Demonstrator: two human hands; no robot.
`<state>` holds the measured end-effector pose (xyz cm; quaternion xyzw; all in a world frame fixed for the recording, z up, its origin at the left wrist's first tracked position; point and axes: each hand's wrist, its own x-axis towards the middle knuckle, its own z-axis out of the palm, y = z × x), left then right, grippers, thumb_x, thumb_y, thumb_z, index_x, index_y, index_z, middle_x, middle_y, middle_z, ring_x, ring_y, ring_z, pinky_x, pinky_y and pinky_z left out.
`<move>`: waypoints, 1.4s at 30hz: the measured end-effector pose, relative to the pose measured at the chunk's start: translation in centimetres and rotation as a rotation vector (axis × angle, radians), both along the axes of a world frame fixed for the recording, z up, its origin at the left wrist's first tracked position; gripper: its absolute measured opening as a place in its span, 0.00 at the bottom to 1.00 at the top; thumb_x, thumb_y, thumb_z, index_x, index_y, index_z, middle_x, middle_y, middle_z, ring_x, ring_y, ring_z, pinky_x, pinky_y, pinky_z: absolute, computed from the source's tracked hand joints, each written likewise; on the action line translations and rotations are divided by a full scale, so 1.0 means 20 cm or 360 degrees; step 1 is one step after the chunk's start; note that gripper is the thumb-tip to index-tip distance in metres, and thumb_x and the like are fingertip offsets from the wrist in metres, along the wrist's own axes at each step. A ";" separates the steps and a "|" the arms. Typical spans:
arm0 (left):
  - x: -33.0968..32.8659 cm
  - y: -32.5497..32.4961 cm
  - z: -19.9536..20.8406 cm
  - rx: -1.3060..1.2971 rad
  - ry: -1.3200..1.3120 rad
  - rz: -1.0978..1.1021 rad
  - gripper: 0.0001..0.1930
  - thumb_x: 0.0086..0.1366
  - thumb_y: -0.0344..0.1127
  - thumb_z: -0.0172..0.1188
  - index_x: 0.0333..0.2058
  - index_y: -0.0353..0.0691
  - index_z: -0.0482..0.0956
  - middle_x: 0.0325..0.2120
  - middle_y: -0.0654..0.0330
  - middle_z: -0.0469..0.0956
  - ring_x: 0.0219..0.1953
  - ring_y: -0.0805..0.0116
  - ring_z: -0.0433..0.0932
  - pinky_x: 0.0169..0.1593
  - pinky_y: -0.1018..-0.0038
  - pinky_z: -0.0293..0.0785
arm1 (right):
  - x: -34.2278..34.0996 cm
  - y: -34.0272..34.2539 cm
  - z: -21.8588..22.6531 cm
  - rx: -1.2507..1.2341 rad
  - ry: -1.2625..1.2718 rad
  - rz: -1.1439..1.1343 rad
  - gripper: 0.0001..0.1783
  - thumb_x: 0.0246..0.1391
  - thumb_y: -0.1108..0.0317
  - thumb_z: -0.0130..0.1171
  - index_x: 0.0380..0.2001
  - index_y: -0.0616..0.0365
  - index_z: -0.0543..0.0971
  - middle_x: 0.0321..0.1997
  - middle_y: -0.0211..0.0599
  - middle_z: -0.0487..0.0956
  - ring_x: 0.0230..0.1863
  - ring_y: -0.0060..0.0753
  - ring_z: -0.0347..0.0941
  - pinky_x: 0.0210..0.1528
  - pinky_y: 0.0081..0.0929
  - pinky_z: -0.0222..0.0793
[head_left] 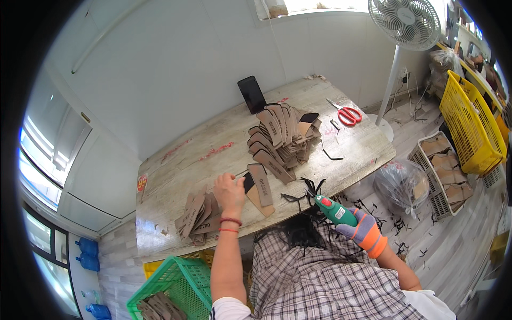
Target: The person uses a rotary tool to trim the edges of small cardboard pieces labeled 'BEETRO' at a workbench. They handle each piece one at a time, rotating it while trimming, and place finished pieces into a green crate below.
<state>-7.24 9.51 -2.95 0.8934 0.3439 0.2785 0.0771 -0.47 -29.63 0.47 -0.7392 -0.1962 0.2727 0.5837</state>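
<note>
My left hand [229, 194], bare with red bands at the wrist, is over the table's near side with its fingers curled; what they hold, if anything, is hidden. Beside it lies a tan flat piece with a black end [260, 202], partly under a brown-grey printed strip [260, 184]. A loose pile of similar strips [197, 216] lies left of that hand. My right hand [362, 232], in a purple and orange glove, grips a green handheld power cutter [336, 211] at the table's front edge. Black trimmings [313, 188] hang about its tip.
A big fanned stack of strips [280, 136] fills the table's middle, near a dark phone [252, 95] and red-handled scissors [346, 114]. A green basket [176, 282] stands below left. At right are a fan [394, 74], yellow crate [469, 122] and plastic bag [402, 184].
</note>
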 end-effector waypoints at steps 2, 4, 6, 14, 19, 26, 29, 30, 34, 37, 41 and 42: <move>0.18 -0.10 -0.12 -0.0075 -0.0086 0.0147 0.17 0.46 0.43 0.70 0.31 0.40 0.76 0.38 0.54 0.72 0.45 0.52 0.69 0.47 0.59 0.64 | -0.01 0.00 0.02 0.0007 -0.0018 0.0008 0.27 0.46 0.60 0.70 0.46 0.62 0.74 0.29 0.26 0.77 0.25 0.13 0.69 0.26 0.15 0.65; 0.30 -0.16 -0.18 -0.0025 -0.0092 0.0351 0.17 0.47 0.42 0.70 0.31 0.40 0.76 0.37 0.55 0.72 0.45 0.53 0.69 0.47 0.59 0.64 | -0.01 0.00 0.05 -0.0037 0.0006 -0.0014 0.27 0.46 0.59 0.70 0.46 0.62 0.74 0.29 0.26 0.77 0.24 0.12 0.68 0.26 0.15 0.65; 0.33 -0.18 -0.18 -0.0166 -0.0126 0.0396 0.17 0.47 0.41 0.70 0.32 0.40 0.75 0.37 0.56 0.73 0.46 0.54 0.69 0.48 0.59 0.63 | -0.02 0.00 0.04 -0.0075 -0.0003 -0.0044 0.28 0.45 0.59 0.71 0.46 0.62 0.74 0.28 0.25 0.77 0.23 0.13 0.68 0.26 0.15 0.65; 0.22 -0.25 -0.16 -0.1354 -0.1471 -0.0201 0.05 0.61 0.28 0.59 0.32 0.37 0.72 0.29 0.64 0.74 0.31 0.75 0.71 0.38 0.75 0.69 | 0.00 0.08 0.03 -0.0215 -0.0206 -0.0054 0.33 0.43 0.52 0.71 0.48 0.62 0.75 0.34 0.41 0.81 0.32 0.26 0.78 0.37 0.24 0.73; 0.15 -0.60 0.15 -0.1988 -0.1949 -0.0548 0.02 0.66 0.27 0.54 0.34 0.36 0.74 0.30 0.64 0.77 0.31 0.79 0.73 0.37 0.80 0.70 | -0.01 0.13 0.06 -0.0197 -0.0305 -0.0089 0.33 0.43 0.49 0.70 0.47 0.60 0.75 0.33 0.42 0.81 0.32 0.31 0.79 0.37 0.26 0.74; 0.21 -0.82 0.20 -0.2146 -0.1975 -0.0539 0.02 0.62 0.28 0.60 0.33 0.39 0.76 0.29 0.64 0.79 0.27 0.78 0.74 0.33 0.82 0.70 | 0.00 0.10 0.10 -0.0079 -0.0100 -0.0157 0.31 0.44 0.54 0.70 0.47 0.63 0.74 0.32 0.39 0.81 0.32 0.22 0.76 0.35 0.22 0.72; 0.23 -0.87 0.19 -0.2230 -0.1947 -0.0539 0.02 0.62 0.28 0.60 0.33 0.39 0.76 0.27 0.65 0.79 0.25 0.79 0.73 0.32 0.82 0.69 | 0.00 0.09 0.09 -0.0071 -0.0105 -0.0173 0.31 0.45 0.55 0.70 0.47 0.64 0.74 0.32 0.38 0.80 0.31 0.20 0.75 0.35 0.21 0.72; 0.24 -0.89 0.19 -0.2282 -0.1952 -0.0528 0.02 0.62 0.28 0.60 0.32 0.39 0.76 0.26 0.65 0.79 0.25 0.79 0.73 0.31 0.82 0.69 | 0.01 0.09 0.08 -0.0076 -0.0122 -0.0176 0.31 0.45 0.55 0.71 0.47 0.64 0.74 0.32 0.37 0.80 0.31 0.19 0.75 0.34 0.21 0.72; 0.25 -0.93 0.15 -0.2425 -0.1878 -0.0565 0.03 0.61 0.27 0.60 0.31 0.40 0.75 0.29 0.65 0.79 0.29 0.79 0.74 0.33 0.83 0.68 | 0.01 0.08 0.11 0.0064 0.0070 -0.0225 0.30 0.45 0.58 0.71 0.48 0.65 0.73 0.32 0.32 0.79 0.31 0.16 0.72 0.33 0.19 0.71; 0.25 -0.94 0.11 -0.2432 -0.1850 -0.0550 0.02 0.62 0.28 0.59 0.31 0.40 0.76 0.27 0.65 0.79 0.25 0.80 0.73 0.31 0.83 0.69 | 0.00 0.07 0.14 0.0115 0.0050 -0.0217 0.29 0.46 0.61 0.70 0.48 0.65 0.73 0.33 0.30 0.79 0.31 0.15 0.71 0.32 0.18 0.71; 0.24 -0.97 0.10 -0.2443 -0.1740 -0.0628 0.02 0.62 0.27 0.59 0.31 0.39 0.76 0.28 0.65 0.79 0.26 0.80 0.73 0.32 0.83 0.69 | 0.02 0.05 0.13 0.0189 0.0127 -0.0229 0.28 0.47 0.62 0.70 0.48 0.65 0.73 0.32 0.29 0.78 0.30 0.14 0.71 0.31 0.16 0.70; 0.23 -0.98 0.11 -0.2436 -0.1710 -0.0633 0.01 0.62 0.27 0.59 0.31 0.39 0.76 0.28 0.65 0.79 0.26 0.79 0.73 0.32 0.83 0.69 | 0.02 0.06 0.16 0.0175 0.0175 -0.0232 0.28 0.47 0.63 0.70 0.48 0.64 0.73 0.32 0.28 0.78 0.29 0.14 0.71 0.31 0.15 0.69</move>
